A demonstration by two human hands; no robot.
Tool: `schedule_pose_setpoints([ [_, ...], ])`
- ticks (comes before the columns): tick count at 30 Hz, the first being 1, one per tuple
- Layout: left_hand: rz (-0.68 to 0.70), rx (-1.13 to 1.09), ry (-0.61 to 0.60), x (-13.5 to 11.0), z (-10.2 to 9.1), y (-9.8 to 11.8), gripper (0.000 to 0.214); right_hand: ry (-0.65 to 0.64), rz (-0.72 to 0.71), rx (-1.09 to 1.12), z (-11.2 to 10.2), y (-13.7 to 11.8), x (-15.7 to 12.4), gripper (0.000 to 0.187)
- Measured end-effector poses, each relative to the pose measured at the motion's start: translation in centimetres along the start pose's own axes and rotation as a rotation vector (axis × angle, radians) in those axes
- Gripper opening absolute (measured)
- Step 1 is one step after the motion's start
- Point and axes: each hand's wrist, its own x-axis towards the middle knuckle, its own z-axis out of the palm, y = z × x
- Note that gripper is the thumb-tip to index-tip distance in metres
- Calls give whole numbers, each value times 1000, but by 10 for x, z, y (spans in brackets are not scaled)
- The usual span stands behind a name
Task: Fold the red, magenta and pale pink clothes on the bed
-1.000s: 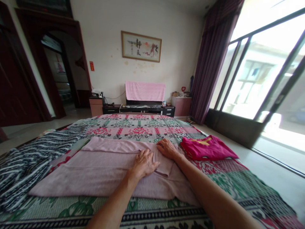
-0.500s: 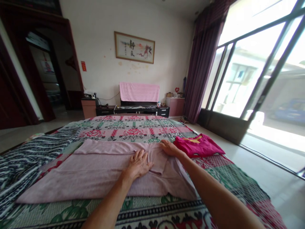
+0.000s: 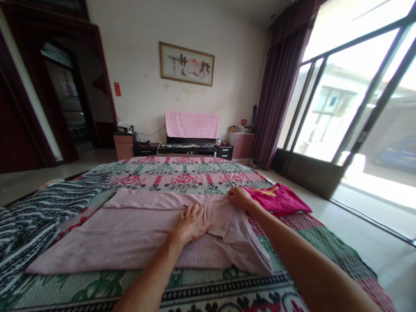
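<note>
A pale pink shirt [image 3: 130, 236] lies spread on the patterned bedspread, its far side folded over toward me and a sleeve laid back across it at the right. My left hand [image 3: 193, 223] rests flat on the middle of the shirt, fingers apart. At the shirt's far right corner, my right hand [image 3: 239, 198] has its fingers closed on the cloth edge. Just beyond that hand sits a folded magenta garment [image 3: 282, 200] with a yellow mark.
The floral bedspread [image 3: 185, 178] covers the surface under the clothes. Black-and-white striped cloth [image 3: 29, 225] lies bunched at the left. Farther off stand a low black cabinet [image 3: 146, 150], a pink cloth [image 3: 191, 125] draped over a dark panel, and large windows on the right.
My right hand has shifted a little to the right along the shirt's far edge, and its fingers have closed on the cloth. My left hand stays flat on the shirt.
</note>
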Motion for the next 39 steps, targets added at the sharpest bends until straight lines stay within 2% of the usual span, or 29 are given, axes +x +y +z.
schedule_pose_setpoints([
  [2, 57, -4, 100, 1, 2, -1, 63, -9, -15, -21, 2, -3, -1, 27],
  [5, 227, -11, 288, 5, 4, 1, 49, 13, -7, -21, 4, -6, 0, 29],
  [7, 337, -22, 339, 8, 4, 3, 40, 32, 12, -15, 7, -9, 1, 30],
  [10, 424, -22, 289, 9, 4, 8, 27, 49, 34, 0, 13, -12, 3, 29],
  [13, 423, -20, 247, 8, 6, 11, 16, 60, 48, 19, 17, -14, 4, 28],
  [17, 394, 0, 243, 7, 9, 12, 17, 78, 72, 43, 18, -17, 4, 29],
  [26, 487, -26, 242, 8, 10, 11, 15, 127, 115, 89, 24, -13, 5, 27],
  [28, 454, -102, 281, 9, 7, 9, 16, 163, 125, 89, 23, -16, 3, 28],
  [30, 334, -188, 418, 10, 3, 2, 19, 222, 84, 97, 20, -23, -1, 30],
  [32, 163, -229, 589, 12, -2, -8, 23, 249, -23, 132, 17, -35, -6, 29],
  [34, 27, -228, 687, 14, -5, -21, 25, 224, -136, 179, 13, -50, -12, 29],
  [37, -63, -210, 701, 16, -5, -39, 24, 134, -251, 211, 9, -73, -18, 27],
  [39, -43, -209, 682, 18, -1, -46, 24, 92, -289, 226, 7, -85, -22, 26],
])
